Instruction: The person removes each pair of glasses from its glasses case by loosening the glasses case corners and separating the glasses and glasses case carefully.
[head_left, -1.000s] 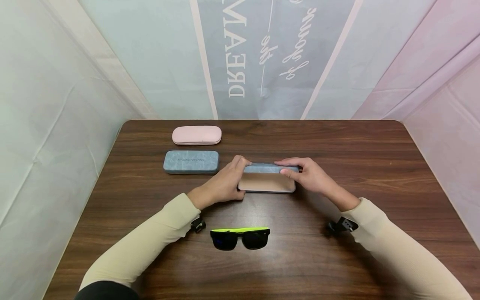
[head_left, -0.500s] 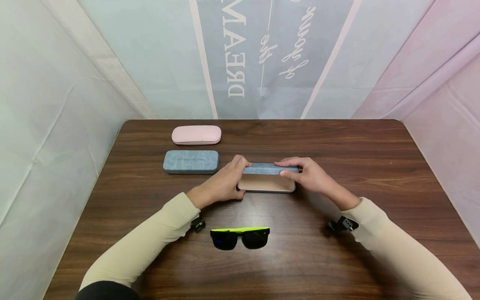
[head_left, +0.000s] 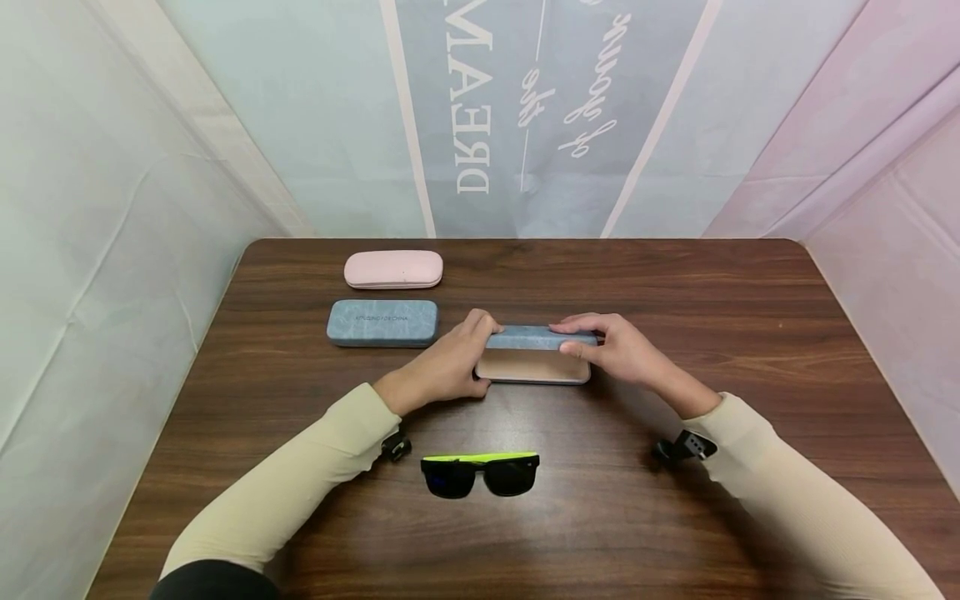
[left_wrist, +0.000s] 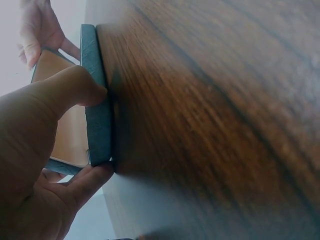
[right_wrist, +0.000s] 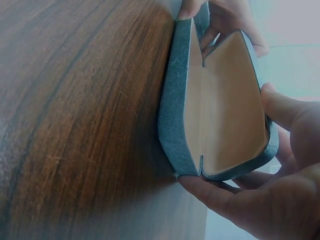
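A blue glasses case [head_left: 534,367] with a beige lining stands with its lid raised on the table, between the two hands. My left hand [head_left: 450,362] grips its left end; in the left wrist view the thumb [left_wrist: 82,85] lies on the front wall of the base [left_wrist: 99,132] and fingers reach round the end. With my right hand [head_left: 618,350] I hold the lid [right_wrist: 232,105] at its right side, thumb [right_wrist: 280,107] on the lid's edge and other fingers behind it and at the hinge end. No glasses show inside the lining.
Black sunglasses [head_left: 512,478] with lime-green arms lie on the wooden table [head_left: 600,533] nearer the body. Left of the hands lies a closed blue glasses case [head_left: 382,323], with a pink one [head_left: 393,269] behind it. A printed curtain [head_left: 555,125] hangs beyond the table's far edge.
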